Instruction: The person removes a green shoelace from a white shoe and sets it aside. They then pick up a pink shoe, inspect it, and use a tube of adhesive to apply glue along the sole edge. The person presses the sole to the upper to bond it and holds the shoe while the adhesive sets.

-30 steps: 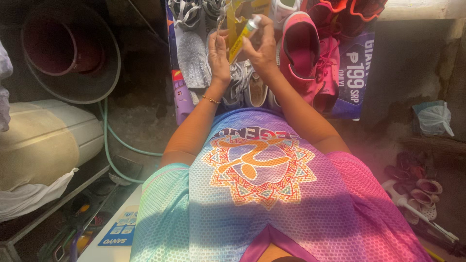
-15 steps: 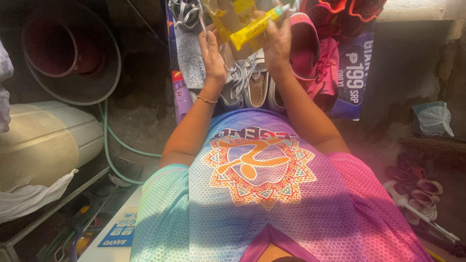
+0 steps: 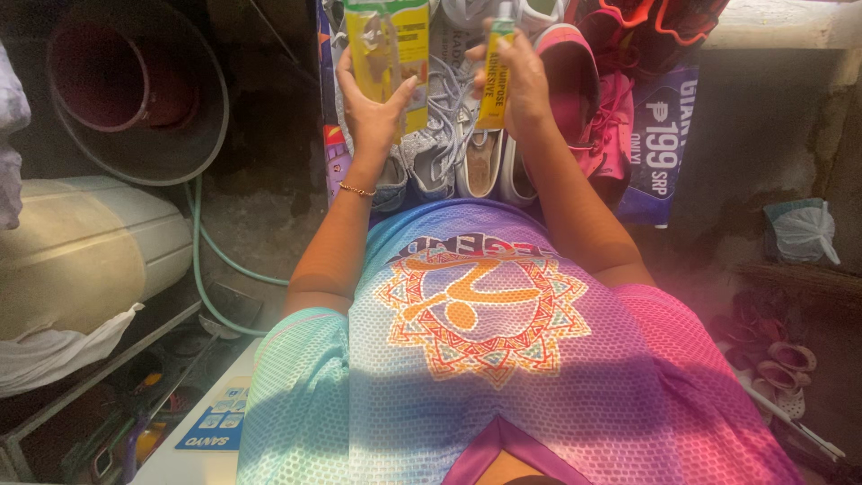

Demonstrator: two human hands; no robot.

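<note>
The left hand [image 3: 375, 108] pinches a yellow blister card [image 3: 388, 45] between thumb and fingers. The right hand [image 3: 519, 79] has its fingers wrapped around a yellow glue tube [image 3: 495, 79], above grey sneakers [image 3: 449, 144].

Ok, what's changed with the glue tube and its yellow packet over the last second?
The right hand has pulled the yellow tube out to the right, upright and clear of the yellow packet, which remains in the left hand. The shoes behind stayed put.
</note>
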